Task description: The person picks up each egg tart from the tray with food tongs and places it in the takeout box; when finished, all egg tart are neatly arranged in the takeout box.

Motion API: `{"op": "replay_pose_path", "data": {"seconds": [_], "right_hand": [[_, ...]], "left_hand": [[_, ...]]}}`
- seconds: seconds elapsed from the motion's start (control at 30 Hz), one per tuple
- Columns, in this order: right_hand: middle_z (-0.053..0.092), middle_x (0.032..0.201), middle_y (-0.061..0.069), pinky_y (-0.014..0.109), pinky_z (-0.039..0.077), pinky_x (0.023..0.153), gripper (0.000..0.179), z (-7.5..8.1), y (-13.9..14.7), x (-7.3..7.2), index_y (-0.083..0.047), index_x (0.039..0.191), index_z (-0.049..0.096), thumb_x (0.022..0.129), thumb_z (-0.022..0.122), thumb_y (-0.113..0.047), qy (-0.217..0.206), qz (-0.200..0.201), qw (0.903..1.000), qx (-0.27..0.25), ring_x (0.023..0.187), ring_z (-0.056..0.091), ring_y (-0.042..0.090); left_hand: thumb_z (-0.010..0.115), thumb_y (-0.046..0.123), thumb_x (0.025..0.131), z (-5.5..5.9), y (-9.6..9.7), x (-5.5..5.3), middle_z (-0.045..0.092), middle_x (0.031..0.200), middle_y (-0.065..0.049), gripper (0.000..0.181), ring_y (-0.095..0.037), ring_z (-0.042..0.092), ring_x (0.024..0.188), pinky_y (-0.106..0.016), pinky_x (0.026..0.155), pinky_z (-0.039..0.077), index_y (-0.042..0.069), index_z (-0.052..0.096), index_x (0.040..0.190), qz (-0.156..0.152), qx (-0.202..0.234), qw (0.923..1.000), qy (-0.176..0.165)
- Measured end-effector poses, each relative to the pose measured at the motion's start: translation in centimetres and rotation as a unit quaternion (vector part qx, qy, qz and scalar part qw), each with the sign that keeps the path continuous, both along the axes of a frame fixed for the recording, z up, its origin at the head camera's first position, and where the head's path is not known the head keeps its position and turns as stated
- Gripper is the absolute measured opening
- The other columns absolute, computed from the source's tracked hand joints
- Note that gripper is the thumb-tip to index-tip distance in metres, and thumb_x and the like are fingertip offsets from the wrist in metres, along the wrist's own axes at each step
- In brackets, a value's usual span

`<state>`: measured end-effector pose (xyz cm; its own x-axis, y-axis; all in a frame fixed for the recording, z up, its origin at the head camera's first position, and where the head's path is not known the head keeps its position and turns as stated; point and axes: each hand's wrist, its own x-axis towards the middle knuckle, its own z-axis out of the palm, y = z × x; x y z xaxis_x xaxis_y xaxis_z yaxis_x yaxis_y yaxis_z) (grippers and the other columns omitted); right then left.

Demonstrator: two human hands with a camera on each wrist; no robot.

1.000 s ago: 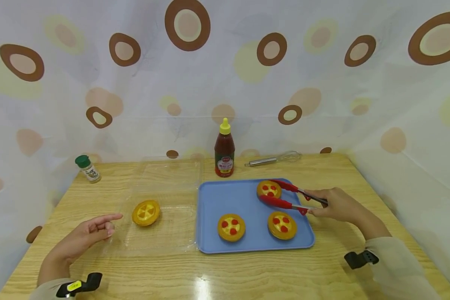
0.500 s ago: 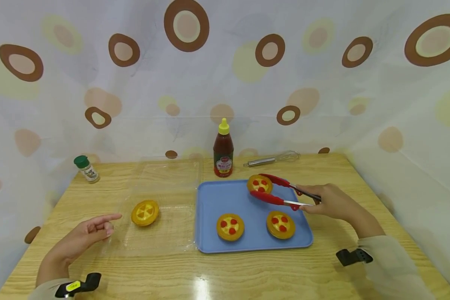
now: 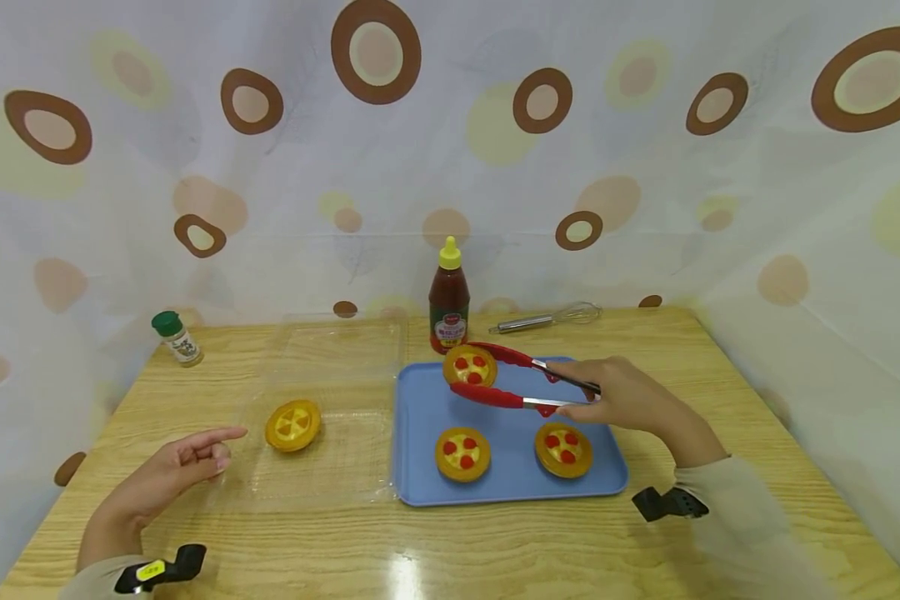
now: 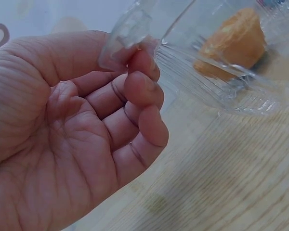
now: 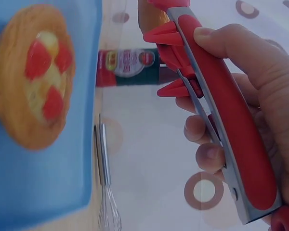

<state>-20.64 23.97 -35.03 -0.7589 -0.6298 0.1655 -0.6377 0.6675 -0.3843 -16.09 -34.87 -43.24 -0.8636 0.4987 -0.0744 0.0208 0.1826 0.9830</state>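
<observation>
We've got our right hand (image 3: 622, 400) wrapped round the tongs (image 3: 495, 397), which have a tart (image 3: 470, 367) clamped over the tray (image 3: 512, 479) near its back edge, by the bottle (image 3: 449, 302). Our left hand (image 3: 163, 475) pinches the box (image 3: 345, 475) by its edge, another tart (image 3: 292, 425) inside. Two more tarts (image 3: 462, 455) sit up front.

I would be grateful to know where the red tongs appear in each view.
Head: the red tongs are right of centre, in the right hand.
Left wrist: not in this picture.
Right wrist: they run from top centre to the lower right.
Shared landmark: the patterned backdrop, across the top in head, upper left in left wrist, behind the tongs in right wrist.
</observation>
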Motion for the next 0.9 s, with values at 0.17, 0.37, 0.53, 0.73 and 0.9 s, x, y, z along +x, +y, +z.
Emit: {"op": "replay_pose_path", "data": {"seconds": [0.17, 0.37, 0.53, 0.73, 0.9], "right_hand": [[0.041, 0.063, -0.012, 0.02, 0.032, 0.048, 0.057, 0.3, -1.7, -0.3, -0.002, 0.129, 0.058, 0.08, 0.076, -0.026, 0.002, 0.015, 0.9999, -0.007, 0.053, 0.035, 0.001], [0.043, 0.063, -0.011, 0.02, 0.032, 0.049, 0.058, 0.3, -3.7, -0.6, -0.003, 0.13, 0.057, 0.082, 0.075, -0.029, -0.02, 0.028, 0.9993, -0.016, 0.054, 0.036, 0.002], [0.045, 0.064, -0.008, 0.021, 0.033, 0.048, 0.058, 0.1, -5.3, -0.7, -0.004, 0.131, 0.057, 0.082, 0.074, -0.03, -0.046, 0.033, 0.9982, -0.02, 0.054, 0.038, 0.004], [0.048, 0.068, -0.006, 0.021, 0.032, 0.048, 0.059, -0.1, -7.3, -0.7, -0.007, 0.134, 0.055, 0.084, 0.072, -0.033, -0.056, 0.035, 0.9978, -0.005, 0.054, 0.038, 0.005], [0.046, 0.067, -0.004, 0.02, 0.032, 0.048, 0.057, 0.2, -9.3, -0.7, -0.008, 0.133, 0.056, 0.083, 0.072, -0.03, -0.065, 0.056, 0.9963, 0.002, 0.053, 0.037, 0.006]], "left_hand": [[0.046, 0.008, 0.1, 0.0, 0.0, -0.1, 0.053, 0.093, 0.008, 0.041, -0.004, 0.051, 0.083, -0.022, 0.077, 0.047, 0.001, 0.042, 0.14, -0.002, 0.001, 1.0, 0.005], [0.046, 0.006, 0.1, -0.2, 0.0, -0.1, 0.053, 0.093, 0.009, 0.04, -0.003, 0.052, 0.083, -0.022, 0.076, 0.048, 0.003, 0.045, 0.139, -0.003, 0.008, 0.9999, 0.007], [0.045, 0.006, 0.1, -0.3, 0.0, -0.1, 0.052, 0.093, 0.008, 0.038, -0.004, 0.052, 0.082, -0.022, 0.076, 0.048, 0.008, 0.048, 0.138, -0.004, 0.013, 0.9999, 0.01], [0.044, 0.004, 0.1, -0.3, 0.2, -0.2, 0.052, 0.093, 0.007, 0.039, -0.006, 0.052, 0.083, -0.022, 0.077, 0.048, 0.012, 0.05, 0.137, -0.011, 0.023, 0.9996, 0.009], [0.044, 0.004, 0.1, -0.3, -0.1, 0.0, 0.053, 0.094, 0.008, 0.039, -0.007, 0.052, 0.084, -0.022, 0.077, 0.048, 0.01, 0.049, 0.138, -0.012, 0.021, 0.9997, 0.011]]}}
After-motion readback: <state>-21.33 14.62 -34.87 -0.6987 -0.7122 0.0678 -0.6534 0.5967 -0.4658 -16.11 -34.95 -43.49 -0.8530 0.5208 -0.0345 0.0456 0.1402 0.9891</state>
